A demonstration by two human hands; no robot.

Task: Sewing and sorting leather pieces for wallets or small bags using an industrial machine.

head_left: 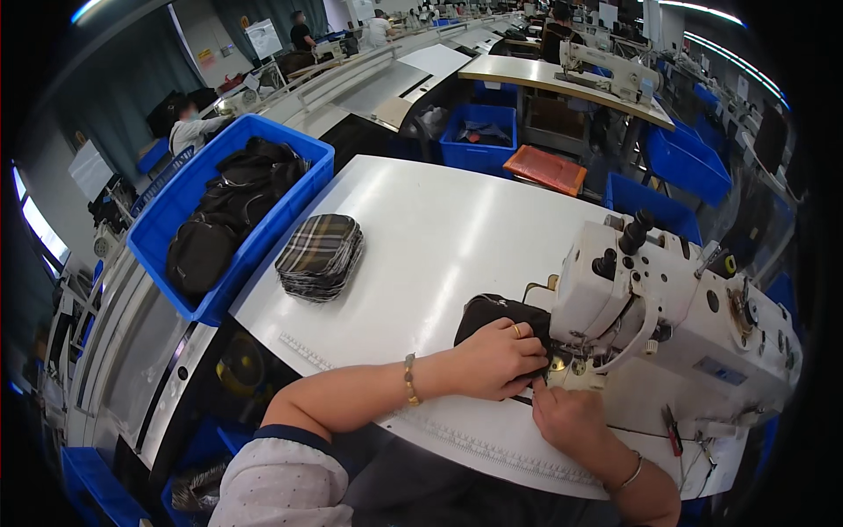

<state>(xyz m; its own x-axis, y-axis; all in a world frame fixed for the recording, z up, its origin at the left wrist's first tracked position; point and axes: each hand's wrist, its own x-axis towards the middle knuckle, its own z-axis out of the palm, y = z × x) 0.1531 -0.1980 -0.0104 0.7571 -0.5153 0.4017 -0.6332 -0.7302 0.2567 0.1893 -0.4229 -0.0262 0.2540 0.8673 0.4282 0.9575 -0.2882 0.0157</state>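
A black fabric pouch [493, 313] lies on the white table, its right end under the head of a white sewing machine [641, 299]. My left hand [499, 358] rests over the pouch's near side with curled fingers gripping its edge close to the needle area. Right beside it, my right hand [566, 417] has its fingers pinched together at the near edge by the machine's metal plate [575, 376]. What the right fingertips hold is hidden. A stack of plaid fabric pieces [321, 255] sits farther left on the table.
A blue bin [237, 290] of black pouches [233, 202] stands at the table's left edge. Red-handled snips [673, 430] lie right of my right hand. A printed ruler [492, 452] runs along the near edge. Beyond are an orange tray [544, 169], more blue bins and people at other machines.
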